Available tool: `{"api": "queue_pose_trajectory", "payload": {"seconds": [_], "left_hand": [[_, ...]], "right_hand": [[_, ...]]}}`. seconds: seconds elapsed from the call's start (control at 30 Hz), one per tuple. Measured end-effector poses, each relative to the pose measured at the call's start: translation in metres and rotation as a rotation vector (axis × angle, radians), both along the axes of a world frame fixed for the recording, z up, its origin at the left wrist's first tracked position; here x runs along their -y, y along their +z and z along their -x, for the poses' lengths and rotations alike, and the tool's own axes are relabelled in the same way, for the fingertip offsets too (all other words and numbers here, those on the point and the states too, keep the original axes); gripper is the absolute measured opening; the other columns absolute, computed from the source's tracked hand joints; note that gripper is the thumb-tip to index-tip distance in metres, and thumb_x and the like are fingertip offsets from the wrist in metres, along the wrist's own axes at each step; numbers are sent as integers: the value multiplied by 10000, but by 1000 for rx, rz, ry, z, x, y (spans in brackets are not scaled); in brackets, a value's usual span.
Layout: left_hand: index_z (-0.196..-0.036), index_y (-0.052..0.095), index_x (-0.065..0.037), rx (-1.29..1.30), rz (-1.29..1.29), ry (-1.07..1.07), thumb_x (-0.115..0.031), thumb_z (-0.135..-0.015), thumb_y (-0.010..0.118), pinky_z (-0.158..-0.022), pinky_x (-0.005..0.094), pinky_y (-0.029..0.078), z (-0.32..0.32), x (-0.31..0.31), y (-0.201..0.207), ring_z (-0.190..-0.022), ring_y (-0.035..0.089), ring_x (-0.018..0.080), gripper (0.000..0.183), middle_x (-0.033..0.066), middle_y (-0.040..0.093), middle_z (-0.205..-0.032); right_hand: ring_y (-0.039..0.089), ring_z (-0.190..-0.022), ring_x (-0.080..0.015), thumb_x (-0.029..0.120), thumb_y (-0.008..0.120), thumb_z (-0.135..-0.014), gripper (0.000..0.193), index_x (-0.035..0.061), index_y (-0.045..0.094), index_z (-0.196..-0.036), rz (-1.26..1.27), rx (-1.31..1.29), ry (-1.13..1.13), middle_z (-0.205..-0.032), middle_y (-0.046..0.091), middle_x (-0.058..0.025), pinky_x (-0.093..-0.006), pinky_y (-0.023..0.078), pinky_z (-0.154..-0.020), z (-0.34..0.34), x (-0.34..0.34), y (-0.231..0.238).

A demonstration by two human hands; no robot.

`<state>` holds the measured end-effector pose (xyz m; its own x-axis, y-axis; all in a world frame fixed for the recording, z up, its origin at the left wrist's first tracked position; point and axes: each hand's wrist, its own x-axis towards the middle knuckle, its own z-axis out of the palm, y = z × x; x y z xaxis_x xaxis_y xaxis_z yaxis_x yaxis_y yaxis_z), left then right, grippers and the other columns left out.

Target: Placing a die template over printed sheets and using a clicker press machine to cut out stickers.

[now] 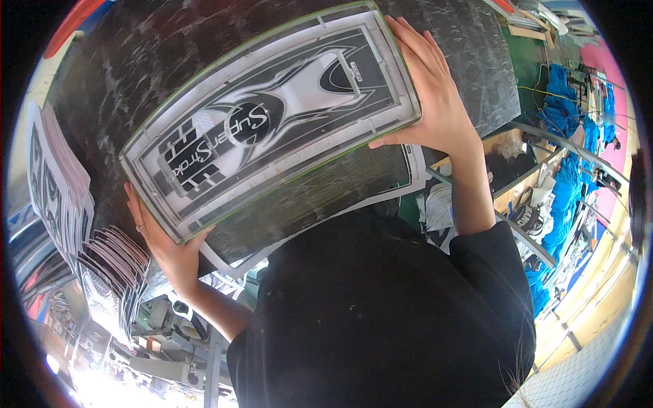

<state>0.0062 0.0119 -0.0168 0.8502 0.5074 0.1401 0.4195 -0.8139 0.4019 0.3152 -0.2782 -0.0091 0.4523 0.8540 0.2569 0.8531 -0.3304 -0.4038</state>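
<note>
Between both hands is a clear rectangular plastic template [272, 166] with green-tinted edges and raised strips along its border. A black, white and grey printed panel [299, 88] shows through or within it; I cannot tell whether the two are joined. My left hand [170, 248] grips the left end, thumb on the near edge and fingers along the side. My right hand [435, 95] wraps the right end, fingers stretched along the far side and thumb beneath the near edge. A white sheet border [418, 170] around a cut-out opening lies at the table's near edge, partly hidden by the template.
The dark marbled table [469, 41] extends beyond the template. At the left stand a pile of printed sheets [61, 177] and a fanned stack of panels [122, 255]. Metal-framed shelves [537, 238] with blue plastic bags [561, 190] are on the right.
</note>
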Motion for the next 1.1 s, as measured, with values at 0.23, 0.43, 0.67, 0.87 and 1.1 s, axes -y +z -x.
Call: {"api": "queue_pose_trajectory", "payload": {"seconds": [0.23,0.43,0.67,0.87,1.1], "left_hand": [[-1487,339,-45,18,9,-19,-628,-579,815,-1138,605,232,4,-4,-4,-1442,234,414,1179,226,267,-1553],[-1482,338,-25,15,1,-21,-593,-602,824,-1144,581,240,3,-3,-3,-1436,250,412,1155,231,270,-1551],[-1483,336,-20,27,10,-38,-518,-598,849,-1149,553,239,6,-5,-2,-1434,264,406,1137,227,277,-1551],[-1481,342,-28,23,21,-41,-512,-600,846,-1147,556,242,3,-3,1,-1436,266,397,1125,227,286,-1547],[-1485,338,-45,-33,15,-38,-570,-588,833,-1139,565,267,3,-2,3,-1437,265,390,1151,220,281,-1549]], "right_hand": [[302,-1416,-374,669,833,-492,1261,-17,362,-1439,-57,30,15,-1514,336,-181,-579,219,-1154,0,1,-6],[186,-1440,-429,743,735,-628,1256,-30,235,-1484,250,-135,-9,-1544,206,-250,-612,155,-1146,-3,-1,16],[185,-1440,-428,753,725,-628,1256,-30,240,-1482,273,-150,-9,-1541,212,-250,-611,159,-1144,-2,-3,18],[180,-1441,-427,765,711,-636,1265,-44,230,-1482,275,-133,0,-1541,209,-252,-600,155,-1151,-3,-2,18],[177,-1442,-429,769,701,-645,1263,-53,228,-1478,264,-107,4,-1542,207,-253,-595,144,-1156,-4,-2,18]]}}
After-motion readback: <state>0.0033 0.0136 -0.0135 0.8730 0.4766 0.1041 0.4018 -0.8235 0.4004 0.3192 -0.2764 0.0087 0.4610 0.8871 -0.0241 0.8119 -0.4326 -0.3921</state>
